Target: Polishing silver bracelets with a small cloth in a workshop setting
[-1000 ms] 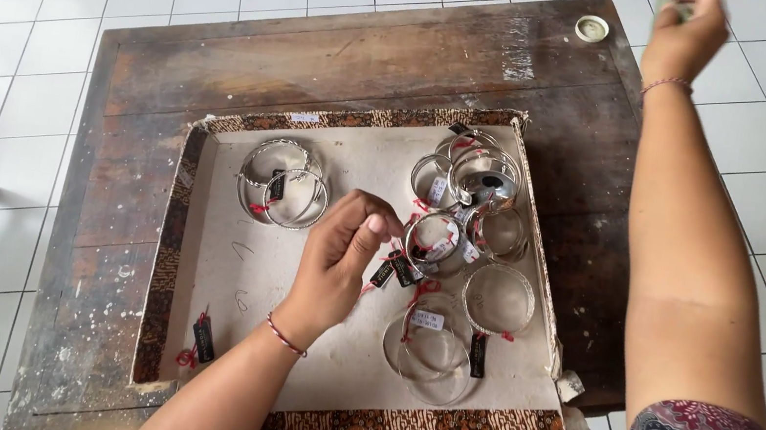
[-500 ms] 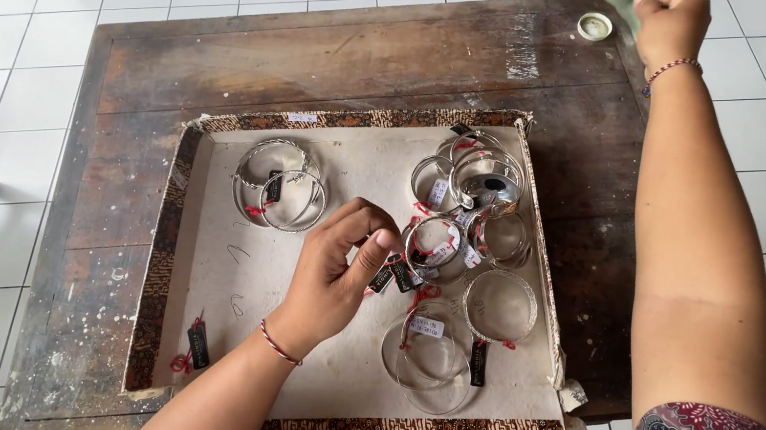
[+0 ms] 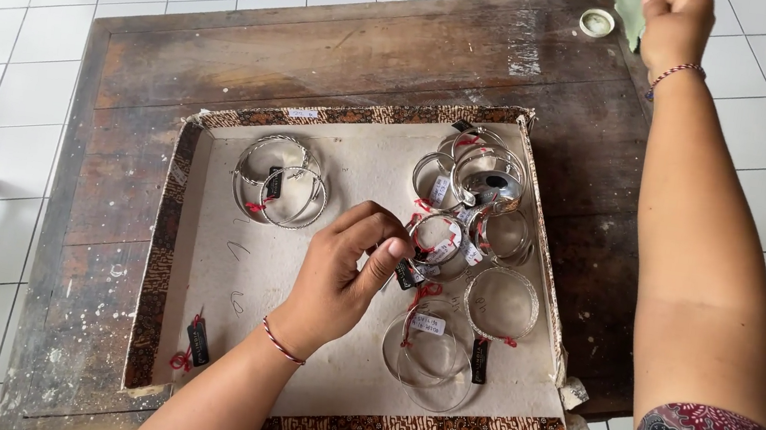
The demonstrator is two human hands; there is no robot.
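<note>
A person's left hand (image 3: 341,274), a red-and-white cord bracelet at the wrist, hovers over a shallow cardboard tray with a brown batik-patterned rim (image 3: 164,245) resting on a worn dark wooden surface (image 3: 345,52), its grip pressed together as thumb and fingertips (image 3: 396,246) pinch a thin silver bangle with a small tag (image 3: 439,242), the nearest of a cluster of tagged silver bangles (image 3: 482,174) crowding the tray's right half. Just below the hand's thumb side lie two clear-looking thin bangles overlapping each other (image 3: 429,354), with a broader silver bangle (image 3: 502,303) beside them toward the tray's right wall. A separate pair of silver bangles with a black tag (image 3: 281,182) lies apart at the tray's upper left, well away from the grip, and a loose black tag on red string (image 3: 196,343) sits near the lower left corner. The right hand (image 3: 677,22) is stretched to the far right corner of the surface, closed around a pale green cloth (image 3: 630,6), just beside a small round white lid (image 3: 597,22). White floor tiles (image 3: 23,30) surround the surface.
</note>
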